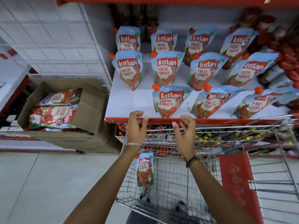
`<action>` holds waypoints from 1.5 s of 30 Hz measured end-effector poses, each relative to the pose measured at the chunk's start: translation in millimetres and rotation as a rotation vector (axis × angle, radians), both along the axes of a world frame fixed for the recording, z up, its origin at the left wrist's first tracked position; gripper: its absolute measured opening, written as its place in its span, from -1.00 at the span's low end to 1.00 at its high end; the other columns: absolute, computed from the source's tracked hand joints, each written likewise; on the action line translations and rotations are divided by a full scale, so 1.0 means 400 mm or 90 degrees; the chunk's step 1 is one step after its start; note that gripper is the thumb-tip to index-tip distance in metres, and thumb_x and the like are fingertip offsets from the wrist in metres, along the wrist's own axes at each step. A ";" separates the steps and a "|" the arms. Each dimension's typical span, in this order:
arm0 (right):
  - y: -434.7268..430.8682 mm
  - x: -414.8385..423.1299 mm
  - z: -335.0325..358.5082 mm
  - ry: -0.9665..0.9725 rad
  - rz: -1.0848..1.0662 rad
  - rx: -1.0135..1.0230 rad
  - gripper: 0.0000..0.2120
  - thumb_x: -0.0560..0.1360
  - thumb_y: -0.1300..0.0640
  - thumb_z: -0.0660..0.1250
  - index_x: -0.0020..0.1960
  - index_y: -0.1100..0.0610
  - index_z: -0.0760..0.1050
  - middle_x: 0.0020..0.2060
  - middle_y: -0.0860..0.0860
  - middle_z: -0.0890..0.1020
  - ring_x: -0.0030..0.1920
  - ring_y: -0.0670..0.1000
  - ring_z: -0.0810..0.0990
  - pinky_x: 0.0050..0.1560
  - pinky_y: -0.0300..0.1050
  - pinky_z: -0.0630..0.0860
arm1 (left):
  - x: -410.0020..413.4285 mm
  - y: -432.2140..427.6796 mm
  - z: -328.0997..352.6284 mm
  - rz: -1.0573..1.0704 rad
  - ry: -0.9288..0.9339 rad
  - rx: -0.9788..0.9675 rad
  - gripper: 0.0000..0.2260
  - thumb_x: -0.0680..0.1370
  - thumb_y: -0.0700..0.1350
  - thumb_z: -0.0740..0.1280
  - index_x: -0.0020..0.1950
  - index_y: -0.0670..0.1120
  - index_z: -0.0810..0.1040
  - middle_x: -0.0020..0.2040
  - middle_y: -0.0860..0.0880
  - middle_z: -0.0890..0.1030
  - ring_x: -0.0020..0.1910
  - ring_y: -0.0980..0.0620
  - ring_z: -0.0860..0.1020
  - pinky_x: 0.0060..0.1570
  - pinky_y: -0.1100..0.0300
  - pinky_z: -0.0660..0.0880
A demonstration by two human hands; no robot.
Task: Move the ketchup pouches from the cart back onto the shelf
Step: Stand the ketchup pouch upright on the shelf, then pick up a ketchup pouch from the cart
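Several blue-and-red ketchup pouches stand in rows on the white shelf (129, 101); the nearest one (168, 102) is at the front edge. One ketchup pouch (144, 169) stands upright in the wire cart (171, 180), against its left wall. My left hand (136, 126) and my right hand (184, 131) hover over the cart's far end, just below the shelf's red lip, both empty with fingers spread and curled. The front-row pouch stands just above the gap between them.
A cardboard box (90, 109) with more pouches stands left of the shelf on a lower ledge. A white wire grid panel (48, 38) rises at the upper left. Dark bottles (137, 16) stand behind the pouches, red packets (289, 62) at the right. Grey floor tiles lie below.
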State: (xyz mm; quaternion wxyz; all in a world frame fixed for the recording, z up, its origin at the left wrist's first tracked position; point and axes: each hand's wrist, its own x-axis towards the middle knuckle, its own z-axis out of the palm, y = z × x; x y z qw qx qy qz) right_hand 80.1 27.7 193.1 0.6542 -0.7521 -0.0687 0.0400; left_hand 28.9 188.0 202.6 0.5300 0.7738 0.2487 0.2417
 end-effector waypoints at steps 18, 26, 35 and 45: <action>0.060 -0.215 -0.809 0.600 0.165 -0.326 -0.70 0.51 0.16 0.30 -0.32 0.06 0.26 -0.39 -0.02 0.35 -0.35 -0.05 0.32 -0.21 -0.14 0.35 | -0.198 -0.055 -0.654 0.043 0.780 -0.259 -0.67 0.51 -0.08 0.29 0.16 -0.29 0.47 0.08 -0.25 0.58 0.10 -0.23 0.55 0.06 0.02 0.50; 0.065 -0.219 -0.992 0.613 0.136 -0.387 -0.59 0.34 -0.05 0.45 -0.09 0.30 0.51 -0.24 0.14 0.58 -0.20 0.09 0.56 -0.38 -0.20 0.37 | -0.186 -0.072 -0.736 0.177 0.756 -0.208 -0.77 0.51 -0.21 0.24 0.10 -0.29 0.52 0.14 -0.29 0.59 0.14 -0.22 0.54 0.08 0.04 0.45; 0.030 -0.218 -0.793 0.560 0.116 -0.306 -0.83 0.40 0.17 0.44 -0.13 0.27 0.54 -0.25 0.11 0.66 -0.20 0.13 0.65 -0.23 -0.11 0.64 | -0.197 -0.069 -0.685 0.224 0.695 -0.297 -0.83 0.39 -0.21 0.41 -0.04 -0.19 0.61 0.03 -0.19 0.67 0.04 -0.17 0.61 -0.07 0.18 0.48; 0.029 -0.186 -0.509 0.413 0.086 -0.182 -0.86 0.44 0.32 0.37 -0.04 0.23 0.44 -0.17 0.05 0.61 -0.10 0.13 0.62 -0.20 -0.19 0.58 | -0.196 -0.059 -0.431 0.199 0.497 -0.319 -0.88 0.43 -0.32 0.32 -0.17 -0.14 0.60 -0.18 -0.09 0.63 -0.09 -0.03 0.56 -0.23 0.29 0.42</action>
